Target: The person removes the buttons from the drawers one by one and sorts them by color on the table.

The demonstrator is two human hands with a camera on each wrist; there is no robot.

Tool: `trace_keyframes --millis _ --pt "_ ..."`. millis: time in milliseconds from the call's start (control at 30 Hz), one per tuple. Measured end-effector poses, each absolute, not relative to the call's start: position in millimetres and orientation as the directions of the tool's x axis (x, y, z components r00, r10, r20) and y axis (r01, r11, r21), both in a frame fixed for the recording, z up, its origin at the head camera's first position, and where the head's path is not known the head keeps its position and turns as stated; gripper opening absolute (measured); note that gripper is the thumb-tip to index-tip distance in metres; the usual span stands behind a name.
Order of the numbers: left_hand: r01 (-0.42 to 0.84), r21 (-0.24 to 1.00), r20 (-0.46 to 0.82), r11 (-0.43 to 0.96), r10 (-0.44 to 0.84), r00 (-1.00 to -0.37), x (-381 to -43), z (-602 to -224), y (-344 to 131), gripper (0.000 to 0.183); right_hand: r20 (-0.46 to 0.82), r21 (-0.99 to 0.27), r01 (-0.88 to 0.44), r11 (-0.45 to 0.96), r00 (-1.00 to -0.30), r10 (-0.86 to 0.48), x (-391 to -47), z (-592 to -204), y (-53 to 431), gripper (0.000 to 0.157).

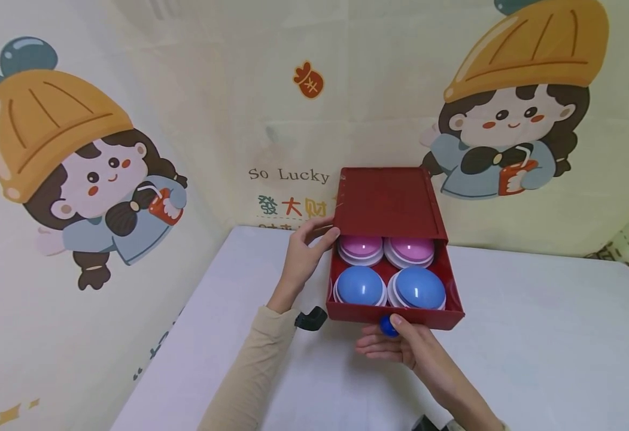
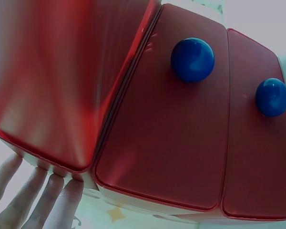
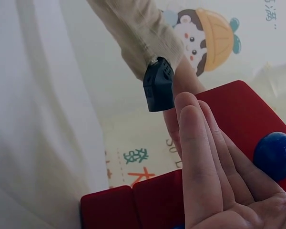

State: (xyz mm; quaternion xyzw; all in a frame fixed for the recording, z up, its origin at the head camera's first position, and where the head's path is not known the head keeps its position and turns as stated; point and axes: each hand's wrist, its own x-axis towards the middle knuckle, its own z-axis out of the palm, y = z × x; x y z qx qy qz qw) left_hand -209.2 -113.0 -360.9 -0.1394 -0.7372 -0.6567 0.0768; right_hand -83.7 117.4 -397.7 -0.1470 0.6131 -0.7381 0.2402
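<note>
A red drawer box (image 1: 389,200) has its top drawer (image 1: 395,316) pulled open. Inside are two round white jars with pink domed lids (image 1: 361,246) and two with blue domed lids (image 1: 359,285). My right hand (image 1: 408,347) is at the drawer front, its thumb on the round blue knob (image 1: 389,326) and its fingers under it. In the right wrist view those fingers are straight, beside the knob (image 3: 275,156). My left hand (image 1: 307,251) touches the box's left side with extended fingers (image 2: 44,191). Lower drawer fronts (image 2: 162,119) are closed.
A white-topped table (image 1: 535,335) bears the box. Behind it hangs a cream cloth (image 1: 271,120) printed with cartoon figures and lettering. A dark wrist device (image 1: 311,319) sits at the left cuff. More blue knobs (image 2: 192,59) stick out from the lower drawers.
</note>
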Motion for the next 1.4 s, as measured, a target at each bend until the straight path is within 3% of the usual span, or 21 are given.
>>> trace_keyframes --millis 500,1400 --pt "0.347 0.934 0.34 0.079 0.097 -0.936 -220 -376 -114 0.037 -0.03 -0.977 0.144 -0.158 -0.823 -0.567 -79 -401 119 0.056" --pt "0.348 0.933 0.339 0.09 0.104 -0.935 -220 -375 -115 0.036 -0.173 -0.961 0.26 -0.092 -0.83 -0.53 -68 -404 117 0.057"
